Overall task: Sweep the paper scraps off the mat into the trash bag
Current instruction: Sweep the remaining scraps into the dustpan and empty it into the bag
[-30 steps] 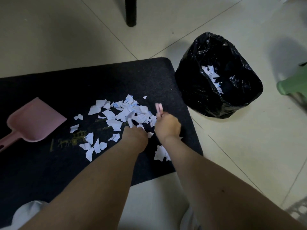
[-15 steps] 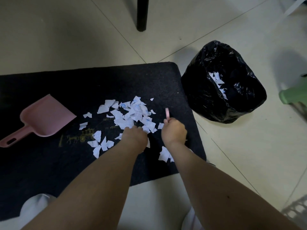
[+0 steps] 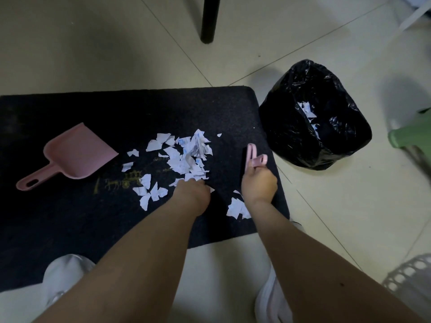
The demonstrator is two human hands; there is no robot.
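Note:
White paper scraps [image 3: 186, 155] lie heaped in the middle of a dark mat [image 3: 70, 229], with a smaller cluster [image 3: 235, 209] near its front right corner. My right hand [image 3: 258, 185] is shut on a small pink brush [image 3: 253, 157], held upright just right of the heap. My left hand [image 3: 192, 197] rests knuckles-up at the heap's near edge, its fingers hidden. A pink dustpan [image 3: 79, 155] lies on the mat to the left, apart from both hands. A black trash bag [image 3: 291, 136] stands open on the floor right of the mat, with scraps inside.
A black furniture leg [image 3: 208, 19] stands on the tiled floor beyond the mat. A green stool [image 3: 410, 134] is at the right edge and a white basket [image 3: 410, 276] at the lower right. My white shoes [image 3: 65, 273] sit at the mat's near edge.
My right hand has carried the brush to the right, away from the heap of scraps. My left hand stays at the heap's near edge. The dustpan has not moved.

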